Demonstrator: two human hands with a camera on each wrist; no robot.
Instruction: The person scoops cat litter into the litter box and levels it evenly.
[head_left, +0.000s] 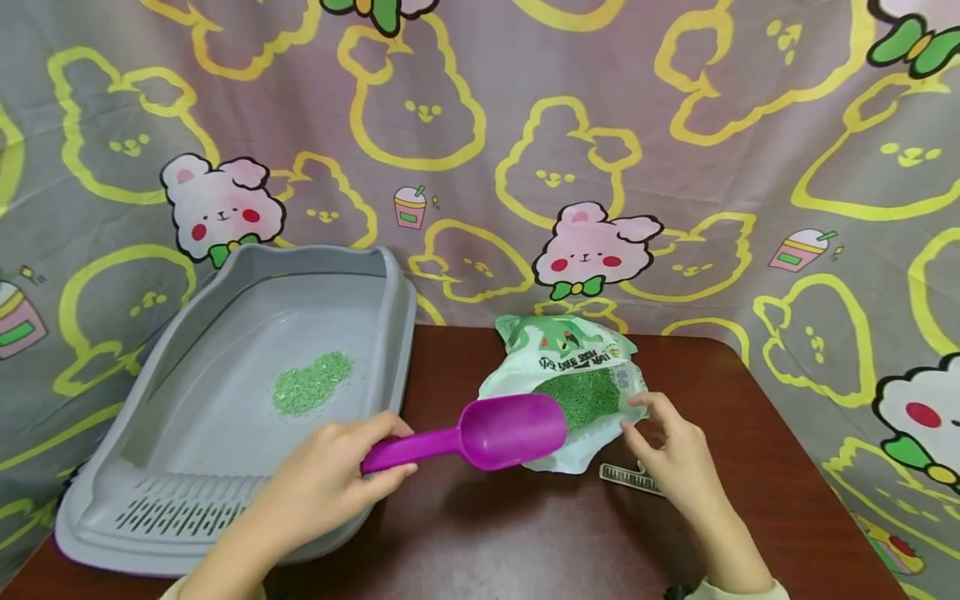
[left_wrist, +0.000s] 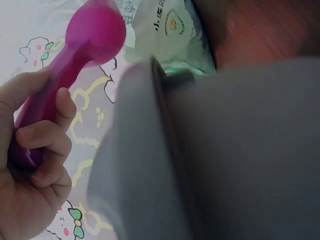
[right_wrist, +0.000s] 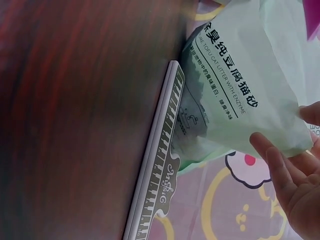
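My left hand (head_left: 341,471) grips the handle of a purple scoop (head_left: 513,432), fingers curled round it in the left wrist view. No litter shows in the scoop's bowl, which overlaps the front of an open bag of tofu cat litter (head_left: 517,379). Green litter pellets (head_left: 588,398) fill the bag's mouth. With thumb and fingers, my right hand (head_left: 678,450) pinches the right edge of that mouth. To the left stands a grey litter box (head_left: 330,304), a small heap of green pellets (head_left: 311,383) on its floor.
Beside the bag lies a piano-key patterned ruler (right_wrist: 162,170) marked with music lettering, partly behind my right hand in the head view. A dark red-brown table (head_left: 480,550) carries everything. Behind it hangs a cartoon-print curtain (head_left: 450,100).
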